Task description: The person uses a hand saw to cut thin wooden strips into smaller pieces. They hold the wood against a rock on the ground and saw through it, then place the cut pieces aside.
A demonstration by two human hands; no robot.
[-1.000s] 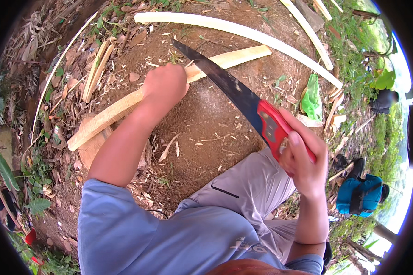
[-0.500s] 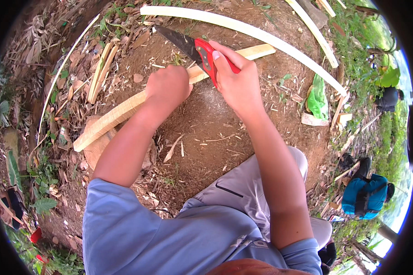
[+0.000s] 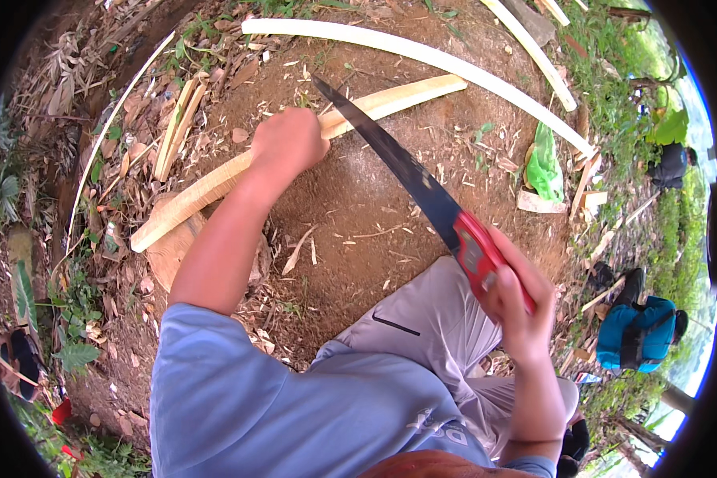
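Note:
My left hand [image 3: 288, 142] presses down on a long pale split bamboo strip [image 3: 207, 188] that lies slantwise across the bare brown earth. A hand saw with a dark blade [image 3: 390, 159] and a red handle [image 3: 476, 253] crosses the strip just right of that hand. Gripping the red handle is my right hand [image 3: 518, 303], pulled back close to my knee, so most of the blade shows. The strip's lower left end rests on a flat wood block [image 3: 167, 255].
A long curved pale strip [image 3: 422, 56] lies beyond the sawn one. Thinner strips [image 3: 175, 131] lie at the left among dry leaves. A green plastic bag [image 3: 543, 163] sits to the right. A blue backpack [image 3: 637, 334] lies at the far right on grass.
The saw went forward half a second ago, with my right hand near the strip. Now my right hand has pulled the saw back toward my knee. My left hand stays on the strip.

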